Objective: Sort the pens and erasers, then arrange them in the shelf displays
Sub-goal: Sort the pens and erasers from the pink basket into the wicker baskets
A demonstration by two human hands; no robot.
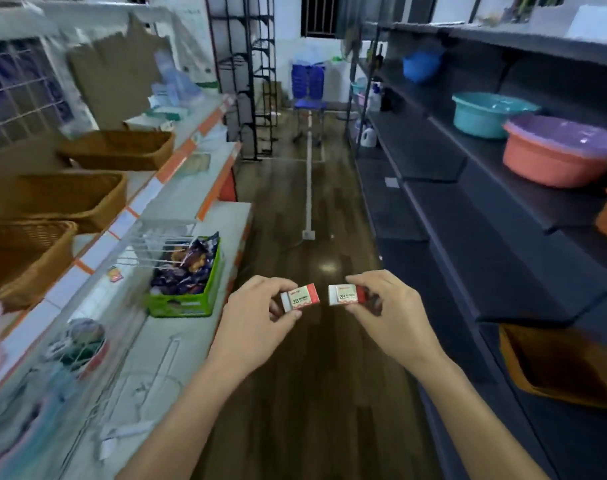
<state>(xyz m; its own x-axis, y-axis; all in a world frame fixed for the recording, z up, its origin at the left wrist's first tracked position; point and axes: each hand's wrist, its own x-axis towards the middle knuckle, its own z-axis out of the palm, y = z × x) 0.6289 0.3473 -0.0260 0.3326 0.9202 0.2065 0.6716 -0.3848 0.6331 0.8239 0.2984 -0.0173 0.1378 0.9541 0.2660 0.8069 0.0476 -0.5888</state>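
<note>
The left hand [260, 315] pinches one eraser [300, 297] between the thumb and the fingertips. The right hand [393, 315] pinches a second eraser [345, 295] in the same way. The hands are apart. The two erasers turn their ends toward each other with a small gap between them and do not touch. Each one is white with a paper sleeve that has a red part. On each sleeve "2B" can be read, but the small brand mark above it is too blurred to read. Under the right fingers, behind the second eraser, there is something dark and red, and I cannot tell what it is.

Just to the left of the left hand a green box [180, 303] stands on a white shelf [177, 344]. It is full of purple snack packets [187, 268]. Lower and further left, a wire basket [77, 351] holds blurred things. Above and left of the hands three wicker baskets [70, 195] stand in a row.

To the right of the right hand there are dark shelves [433, 202]. Below and to the right sits an orange-brown bin [565, 372]. Above and to the right, an orange basin [551, 164] has a purple basin [568, 131] nested in it. A teal basin [485, 116] is beside them and a blue basin [421, 65] is further away.
</note>
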